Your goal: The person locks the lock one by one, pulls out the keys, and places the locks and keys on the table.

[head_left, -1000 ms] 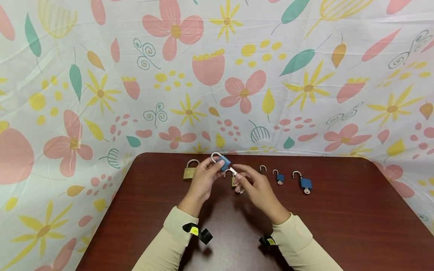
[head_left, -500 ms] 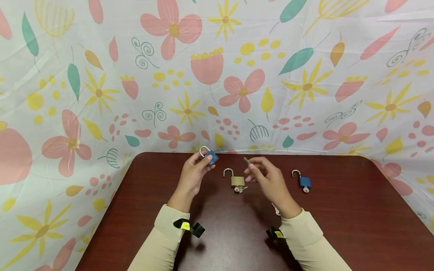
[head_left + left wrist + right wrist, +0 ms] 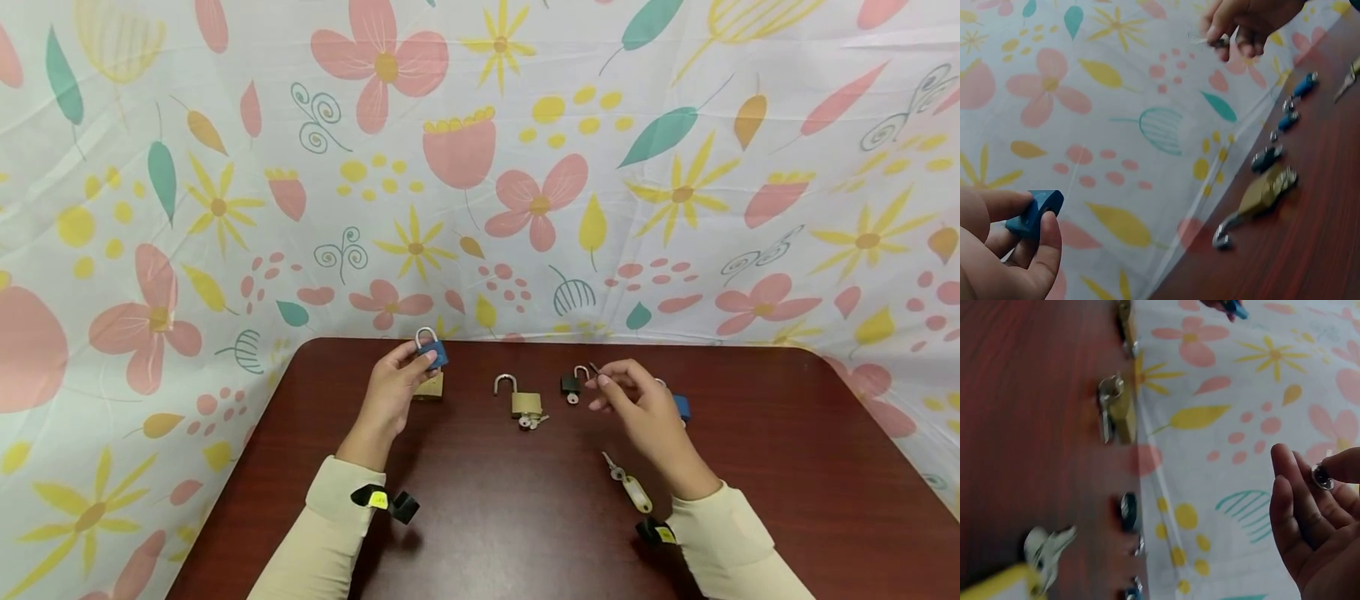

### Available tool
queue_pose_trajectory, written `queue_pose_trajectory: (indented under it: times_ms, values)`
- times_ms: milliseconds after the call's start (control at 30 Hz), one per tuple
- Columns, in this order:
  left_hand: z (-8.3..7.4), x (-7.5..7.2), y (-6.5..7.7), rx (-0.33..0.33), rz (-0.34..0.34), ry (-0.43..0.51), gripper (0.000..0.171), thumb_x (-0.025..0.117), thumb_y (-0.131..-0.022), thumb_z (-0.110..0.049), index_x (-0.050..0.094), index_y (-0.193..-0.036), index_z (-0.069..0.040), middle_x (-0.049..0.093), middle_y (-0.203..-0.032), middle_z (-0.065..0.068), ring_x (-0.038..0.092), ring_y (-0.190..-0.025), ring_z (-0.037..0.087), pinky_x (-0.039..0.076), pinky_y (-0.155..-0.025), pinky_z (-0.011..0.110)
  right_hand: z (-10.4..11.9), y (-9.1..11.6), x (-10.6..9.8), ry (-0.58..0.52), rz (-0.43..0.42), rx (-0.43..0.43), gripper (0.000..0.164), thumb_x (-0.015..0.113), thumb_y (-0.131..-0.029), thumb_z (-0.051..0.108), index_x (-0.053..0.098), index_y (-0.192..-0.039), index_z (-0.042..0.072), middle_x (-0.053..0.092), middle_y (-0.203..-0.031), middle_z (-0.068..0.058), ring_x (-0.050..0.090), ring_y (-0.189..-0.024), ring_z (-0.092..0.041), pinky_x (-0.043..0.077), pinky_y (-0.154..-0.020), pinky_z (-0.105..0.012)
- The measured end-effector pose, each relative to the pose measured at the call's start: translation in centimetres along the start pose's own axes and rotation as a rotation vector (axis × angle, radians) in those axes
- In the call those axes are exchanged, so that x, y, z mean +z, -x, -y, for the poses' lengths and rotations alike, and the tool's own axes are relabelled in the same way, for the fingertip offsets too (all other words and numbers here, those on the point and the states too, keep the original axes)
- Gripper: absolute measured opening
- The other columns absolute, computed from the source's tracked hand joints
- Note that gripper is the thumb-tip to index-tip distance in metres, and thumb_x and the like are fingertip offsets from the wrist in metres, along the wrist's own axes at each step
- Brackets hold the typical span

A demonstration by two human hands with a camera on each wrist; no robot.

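Observation:
In the head view my left hand (image 3: pixel 392 385) pinches a blue padlock (image 3: pixel 432 354) between thumb and fingers, its shackle pointing up. Behind that hand, a brass padlock (image 3: pixel 429 388) is partly hidden. My right hand (image 3: pixel 643 408) pinches a small key (image 3: pixel 594 367), held up over the table's right half; the right wrist view shows the key's round head (image 3: pixel 1322 477) at the thumb. Just left of this hand lies a black padlock (image 3: pixel 571 384) with its shackle swung out and a key in it. The hand partly covers another blue padlock (image 3: pixel 682 407).
Mid-table lies a brass padlock (image 3: pixel 527 404), shackle out, with keys at its base. Keys with a yellow-edged tag (image 3: pixel 637 494) lie near my right wrist. A small blue padlock (image 3: pixel 1288 120) shows in the left wrist view. Patterned cloth (image 3: pixel 480 208) hangs behind the dark red table (image 3: pixel 480 517).
My hands have drawn apart from close together: the left went left with the blue padlock, the right went right with the key. The tagged keys and the black padlock have come into view.

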State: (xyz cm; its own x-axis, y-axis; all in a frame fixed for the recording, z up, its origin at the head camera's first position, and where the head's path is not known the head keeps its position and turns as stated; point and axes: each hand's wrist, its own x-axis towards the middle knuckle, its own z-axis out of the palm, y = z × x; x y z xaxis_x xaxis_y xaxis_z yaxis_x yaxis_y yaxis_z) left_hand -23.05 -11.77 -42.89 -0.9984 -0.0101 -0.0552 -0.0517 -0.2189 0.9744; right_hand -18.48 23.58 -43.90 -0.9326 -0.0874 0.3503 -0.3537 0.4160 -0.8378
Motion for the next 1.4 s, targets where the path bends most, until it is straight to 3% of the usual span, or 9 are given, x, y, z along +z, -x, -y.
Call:
queue_pose_trajectory:
  times_ms: [233, 333, 533, 767, 900, 1067, 1267, 1400]
  values:
    - [0.5, -2.9, -0.6, -0.028, -0.083, -0.068, 0.038, 0.065, -0.099, -0.009, 0.057, -0.134, 0.002, 0.063, -0.117, 0.007, 0.066, -0.096, 0.009, 0.057, -0.092, 0.027, -2.0, 1.6, -1.5, 0.255, -0.044, 0.006, 0.014, 0.064, -0.101, 0.022, 0.070, -0.105, 0.010, 0.067, -0.092, -0.001, 0.058, -0.081, -0.002, 0.047, -0.071, -0.015]
    - [1.0, -4.3, -0.9, -0.040, -0.122, -0.086, 0.039, 0.064, -0.099, -0.009, 0.056, -0.135, 0.003, 0.062, -0.116, 0.006, 0.065, -0.094, 0.006, 0.057, -0.093, 0.027, -2.9, 2.3, -2.2, 0.324, -0.033, 0.027, 0.011, 0.066, -0.099, 0.021, 0.072, -0.103, 0.012, 0.067, -0.094, 0.002, 0.052, -0.080, 0.001, 0.044, -0.069, -0.017]
    - [2.0, -6.4, -1.2, -0.082, -0.174, -0.153, 0.041, 0.059, -0.102, -0.014, 0.054, -0.141, -0.001, 0.055, -0.136, 0.015, 0.064, -0.092, 0.003, 0.056, -0.095, 0.027, -4.2, 3.9, -3.4, 0.415, 0.065, 0.159, 0.018, 0.064, -0.101, 0.027, 0.072, -0.108, 0.013, 0.071, -0.100, -0.001, 0.053, -0.079, -0.003, 0.044, -0.066, -0.024]
    - [4.2, -8.0, -2.0, -0.124, -0.234, -0.184, 0.042, 0.059, -0.102, -0.017, 0.055, -0.140, 0.001, 0.052, -0.141, 0.019, 0.059, -0.098, 0.009, 0.053, -0.076, 0.016, -5.6, 4.4, -4.1, 0.395, 0.192, 0.301, 0.018, 0.065, -0.100, 0.028, 0.071, -0.108, 0.013, 0.067, -0.080, -0.003, 0.055, -0.066, -0.006, 0.045, -0.059, -0.026]
    - [5.0, -8.8, -2.4, -0.142, -0.242, -0.252, 0.043, 0.057, -0.104, -0.019, 0.053, -0.143, -0.002, 0.050, -0.144, 0.018, 0.056, -0.103, 0.015, 0.051, -0.075, 0.017, -6.2, 4.5, -4.5, 0.364, 0.235, 0.327, 0.016, 0.065, -0.099, 0.024, 0.070, -0.106, 0.010, 0.069, -0.084, -0.003, 0.057, -0.068, -0.005, 0.047, -0.060, -0.025]
    - [5.6, -9.1, -2.6, -0.122, -0.245, -0.389, 0.041, 0.055, -0.105, -0.021, 0.055, -0.143, -0.005, 0.055, -0.135, 0.019, 0.058, -0.085, 0.014, 0.050, -0.073, 0.020, -6.6, 4.8, -4.8, 0.368, 0.277, 0.358, 0.014, 0.065, -0.099, 0.022, 0.070, -0.101, 0.009, 0.065, -0.081, -0.003, 0.056, -0.067, -0.007, 0.045, -0.060, -0.025]
    - [6.4, -9.2, -2.8, -0.069, -0.276, -0.447, 0.038, 0.058, -0.103, -0.021, 0.059, -0.137, -0.004, 0.063, -0.117, 0.018, 0.059, -0.073, 0.011, 0.052, -0.064, 0.018, -6.7, 5.0, -4.8, 0.381, 0.355, 0.373, 0.013, 0.066, -0.098, 0.025, 0.069, -0.094, 0.012, 0.063, -0.078, 0.000, 0.052, -0.064, -0.008, 0.041, -0.059, -0.025]
    - [6.8, -9.4, -2.9, -0.028, -0.296, -0.538, 0.035, 0.063, -0.101, -0.024, 0.063, -0.131, -0.006, 0.066, -0.108, 0.014, 0.060, -0.066, 0.011, 0.053, -0.060, 0.021, -6.6, 5.0, -4.8, 0.376, 0.383, 0.351, 0.015, 0.066, -0.098, 0.024, 0.066, -0.087, 0.013, 0.059, -0.076, 0.001, 0.047, -0.062, -0.007, 0.039, -0.058, -0.025]
